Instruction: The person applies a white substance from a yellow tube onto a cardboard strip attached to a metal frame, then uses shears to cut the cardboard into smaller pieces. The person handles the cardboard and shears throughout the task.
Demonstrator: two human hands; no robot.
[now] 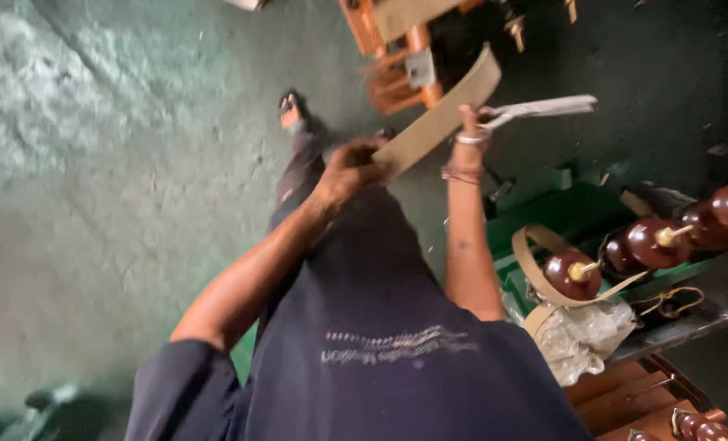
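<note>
My left hand (349,167) grips the near end of a flat tan strap (446,110), a belt-like strip that runs up and to the right. My right hand (472,126) is raised beside it, fingers closed through the handles of a pair of pale scissors (543,108) that point right, next to the strap's far part. A bangle and a thread bracelet sit on that wrist. My dark blue shirt fills the lower middle, and one foot in a sandal (290,110) rests on the floor.
A green concrete floor (111,163) spreads to the left. An orange wooden frame (392,69) stands at the top. On the right, a green bench (576,212) holds several dark brown round insulators (572,273) with brass pins, a looped tan strap (535,261) and crumpled plastic (580,335).
</note>
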